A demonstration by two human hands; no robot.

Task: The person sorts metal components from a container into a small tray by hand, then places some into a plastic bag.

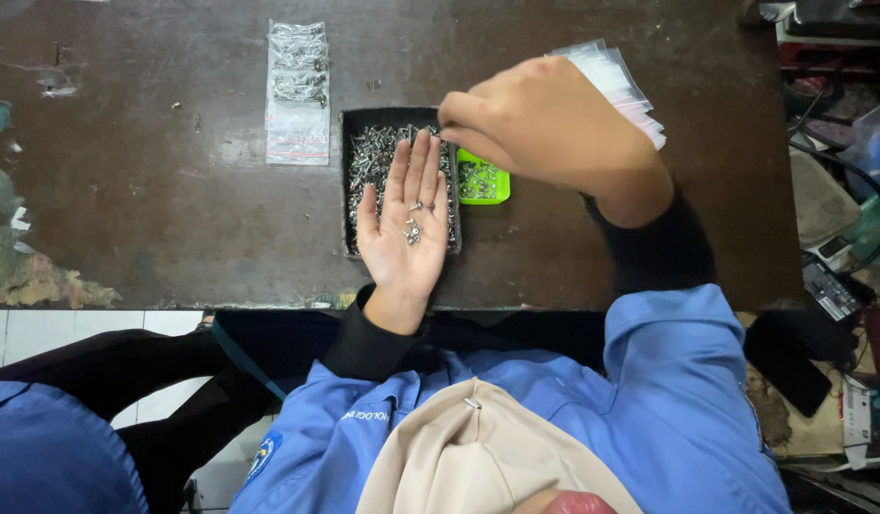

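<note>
My left hand [407,233] lies flat and palm up over a black tray [348,181] that is full of small silver screws [373,157]. A few loose screws [413,228] rest on the palm. My right hand [545,128] hovers over the tray's far right corner. Its fingertips are pinched together and point toward the left hand's fingertips. Whether a screw sits between them is hidden. A small bright green box [483,181] with screws in it stands against the tray's right side, under the right hand.
Several clear bags holding screws [298,90] lie in a column left of the tray on the dark worn table [155,190]. A fanned stack of empty clear bags [616,81] lies behind my right hand. Cables and clutter [840,219] crowd the right edge.
</note>
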